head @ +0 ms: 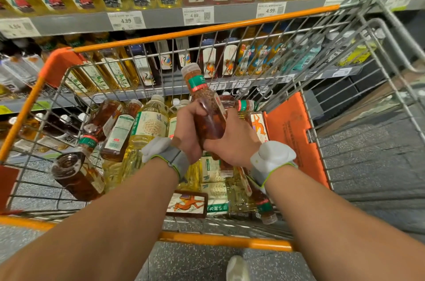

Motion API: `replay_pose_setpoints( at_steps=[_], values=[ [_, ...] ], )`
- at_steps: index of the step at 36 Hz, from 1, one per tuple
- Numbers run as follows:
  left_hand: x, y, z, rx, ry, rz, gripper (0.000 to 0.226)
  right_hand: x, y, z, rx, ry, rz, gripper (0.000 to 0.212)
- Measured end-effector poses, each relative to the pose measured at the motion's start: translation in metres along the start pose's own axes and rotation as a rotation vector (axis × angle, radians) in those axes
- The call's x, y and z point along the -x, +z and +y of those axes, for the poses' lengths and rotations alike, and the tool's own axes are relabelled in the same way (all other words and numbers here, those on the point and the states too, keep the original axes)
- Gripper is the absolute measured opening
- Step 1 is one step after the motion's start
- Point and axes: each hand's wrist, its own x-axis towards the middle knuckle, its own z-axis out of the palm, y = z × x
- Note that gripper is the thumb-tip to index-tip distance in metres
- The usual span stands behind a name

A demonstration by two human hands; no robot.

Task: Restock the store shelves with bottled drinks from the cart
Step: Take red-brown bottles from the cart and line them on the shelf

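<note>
both hands on one bottle: your left hand [187,130] and right hand [232,142] curl fingers round an amber bottle [212,123] (cap up, tilted left), held above the cart [207,30] of loose bottles [147,124], shelves [161,19] just beyond.

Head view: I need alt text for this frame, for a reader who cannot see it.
Both hands, the left hand and the right hand, grip a dark amber bottle held cap-up over a wire cart with orange trim. More bottles, amber and pale yellow, lie heaped in the cart, and stocked shelves with price tags stand behind it.
</note>
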Motion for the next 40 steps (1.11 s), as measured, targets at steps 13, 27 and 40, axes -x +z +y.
replay_pose_setpoints(
  at_steps=[13, 27, 40],
  values=[
    [0.010, 0.011, 0.002, -0.281, -0.014, 0.125, 0.017, 0.004, -0.008, -0.010, 0.040, -0.029, 0.025, 0.075],
    [-0.012, 0.000, -0.016, -0.420, 0.045, 0.201, 0.033, 0.000, -0.014, -0.005, 0.078, 0.126, 0.071, 0.072],
    [-0.014, -0.020, -0.058, -1.526, -0.116, -0.043, 0.043, -0.002, -0.024, -0.005, 0.106, 0.363, 0.203, 0.070]
  ],
)
